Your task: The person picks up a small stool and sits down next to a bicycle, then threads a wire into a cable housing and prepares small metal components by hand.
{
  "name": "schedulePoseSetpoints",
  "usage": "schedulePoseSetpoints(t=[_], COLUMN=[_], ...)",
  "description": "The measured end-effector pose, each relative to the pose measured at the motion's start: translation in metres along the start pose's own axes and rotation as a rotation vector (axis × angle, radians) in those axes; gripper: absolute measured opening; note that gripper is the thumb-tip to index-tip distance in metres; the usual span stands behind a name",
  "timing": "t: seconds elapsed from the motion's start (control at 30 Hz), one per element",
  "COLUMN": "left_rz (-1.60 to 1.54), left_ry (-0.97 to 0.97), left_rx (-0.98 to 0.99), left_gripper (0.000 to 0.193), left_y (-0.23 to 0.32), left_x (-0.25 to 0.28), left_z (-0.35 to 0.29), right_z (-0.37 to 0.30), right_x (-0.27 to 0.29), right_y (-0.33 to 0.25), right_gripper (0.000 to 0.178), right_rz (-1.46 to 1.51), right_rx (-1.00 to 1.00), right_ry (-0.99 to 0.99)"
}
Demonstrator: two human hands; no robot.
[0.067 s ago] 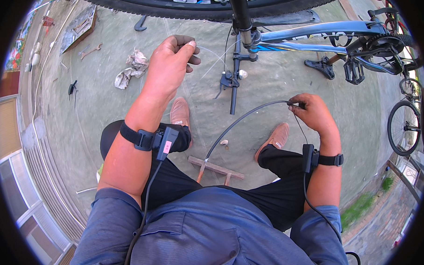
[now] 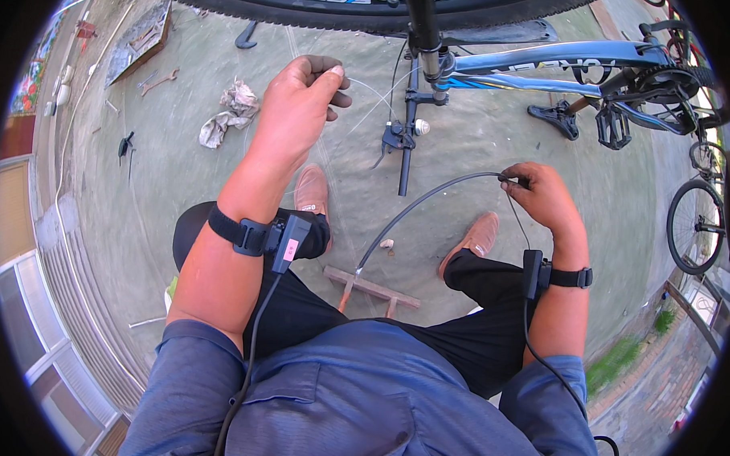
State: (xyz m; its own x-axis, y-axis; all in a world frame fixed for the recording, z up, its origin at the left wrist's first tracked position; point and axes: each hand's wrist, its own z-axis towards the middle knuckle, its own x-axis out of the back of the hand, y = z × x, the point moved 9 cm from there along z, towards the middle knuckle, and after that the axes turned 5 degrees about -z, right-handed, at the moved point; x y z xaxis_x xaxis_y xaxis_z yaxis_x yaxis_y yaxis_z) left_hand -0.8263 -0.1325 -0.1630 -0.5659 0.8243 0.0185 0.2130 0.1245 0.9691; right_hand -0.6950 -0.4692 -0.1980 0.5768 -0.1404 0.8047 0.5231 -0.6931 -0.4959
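Note:
My left hand (image 2: pixel 308 93), its fingers darkened, is raised beside the handlebar, thumb and fingers pinched around a thin silvery wire (image 2: pixel 368 86). That wire curves toward the brake lever (image 2: pixel 394 135) on the handlebar (image 2: pixel 410 122). Over at the right, my right hand (image 2: pixel 544 196) grips the end of a black cable housing (image 2: pixel 428 195) between thumb and fingertips. The housing arches down leftward to a wooden stool (image 2: pixel 383 290) between my legs. A thin dark strand (image 2: pixel 519 214) hangs from the right fingertips toward the wrist device.
A blue bicycle frame (image 2: pixel 552 59) stands upside down ahead, its tyre (image 2: pixel 350 18) across the top. Left on the green ground cover lie a crumpled rag (image 2: pixel 231 114), a hammer (image 2: pixel 246 36), a wrench (image 2: pixel 160 82) and a tool tray (image 2: pixel 140 44). More bicycles (image 2: pixel 697 223) stand at the far right.

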Motion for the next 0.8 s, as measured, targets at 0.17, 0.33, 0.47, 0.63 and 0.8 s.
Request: schedulePoseSetpoints(t=[0.17, 0.33, 0.47, 0.63, 0.8], left_rz=[-0.004, 0.005, 0.003, -0.016, -0.055], left_ry=[0.019, 0.039, 0.043, 0.043, 0.029], left_rx=[-0.035, -0.027, -0.030, 0.005, 0.030], left_gripper=[0.029, 0.028, 0.028, 0.025, 0.023], left_y=[0.007, 0.007, 0.007, 0.004, 0.001], left_x=[0.002, 0.010, 0.013, 0.013, 0.008], left_z=[0.000, -0.002, -0.002, -0.002, -0.003], right_z=[-0.001, 0.005, 0.008, 0.012, 0.010], right_x=[0.000, -0.007, -0.013, -0.012, -0.007], right_y=[-0.005, -0.006, -0.003, -0.010, -0.014], right_gripper=[0.021, 0.021, 0.020, 0.019, 0.019], right_rz=[0.021, -0.057, -0.068, -0.070, -0.043], right_rx=[-0.073, -0.103, -0.066, -0.059, -0.054], right_ry=[-0.011, -0.060, -0.047, -0.050, -0.022])
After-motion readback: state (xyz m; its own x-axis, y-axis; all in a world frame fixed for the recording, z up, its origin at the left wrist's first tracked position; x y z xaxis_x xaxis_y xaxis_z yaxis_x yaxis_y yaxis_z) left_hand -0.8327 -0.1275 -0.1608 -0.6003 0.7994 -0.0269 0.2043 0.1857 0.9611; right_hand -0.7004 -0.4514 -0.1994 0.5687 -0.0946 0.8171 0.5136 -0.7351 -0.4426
